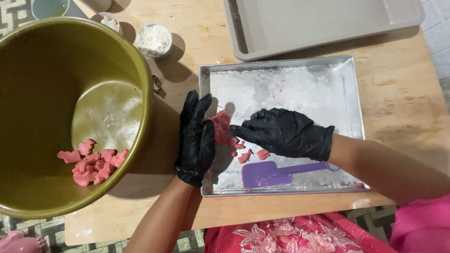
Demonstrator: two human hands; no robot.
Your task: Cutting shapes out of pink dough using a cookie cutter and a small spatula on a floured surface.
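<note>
Both hands, in black gloves, are working over the left part of a metal tray (355, 100) that is dusted with white powder. Left hand (196, 138) is standing on edge at the tray's left rim, fingers straight and together, its palm pressing against a lump of pink dough (221, 125). Right hand (284, 132) is reaching in from the right, fingers curled and fingertips (238, 131) pinching the same lump from the opposite side. Small pink dough pieces (245, 156) are lying on the tray just near of the lump. A purple scraper (273, 173) is resting flat along the tray's near edge, just beside the right wrist. To the left, a large olive bowl (28, 70) is sitting tilted, holding a heap of cut pink shapes (91, 162) at its near side. A small cup of white powder (153, 40) is standing far of the tray, and a grey plastic tray (309, 21) is lying beyond it on the wooden table (403, 89).
</note>
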